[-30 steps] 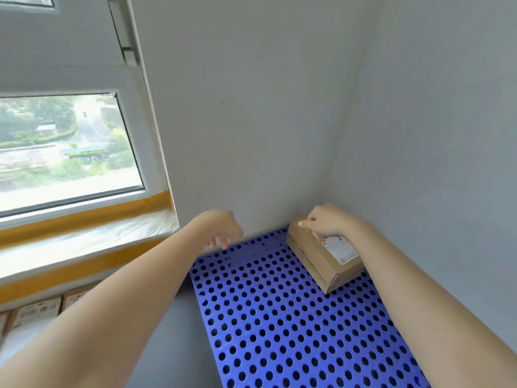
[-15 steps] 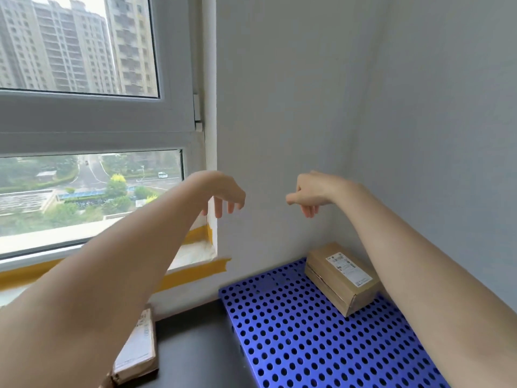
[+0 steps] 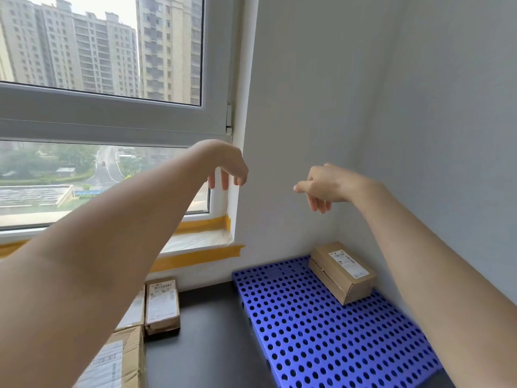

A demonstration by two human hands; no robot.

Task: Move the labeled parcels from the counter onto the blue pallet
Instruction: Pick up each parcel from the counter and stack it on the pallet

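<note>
Against the corner walls: blue pallet [image 3: 330,337] on dark surface [image 3: 207,345], one labeled parcel [image 3: 342,271] at its far right corner. Left of pallet: further parcels [image 3: 162,305] on the surface below the window [image 3: 106,113]. Left hand [image 3: 228,166] and right hand [image 3: 321,186] raised, fingers hanging loosely curled, holding nothing.

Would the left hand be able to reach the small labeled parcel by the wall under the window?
Probably yes: the left hand is empty and raised, and nothing lies over the small parcel on the dark counter.
</note>
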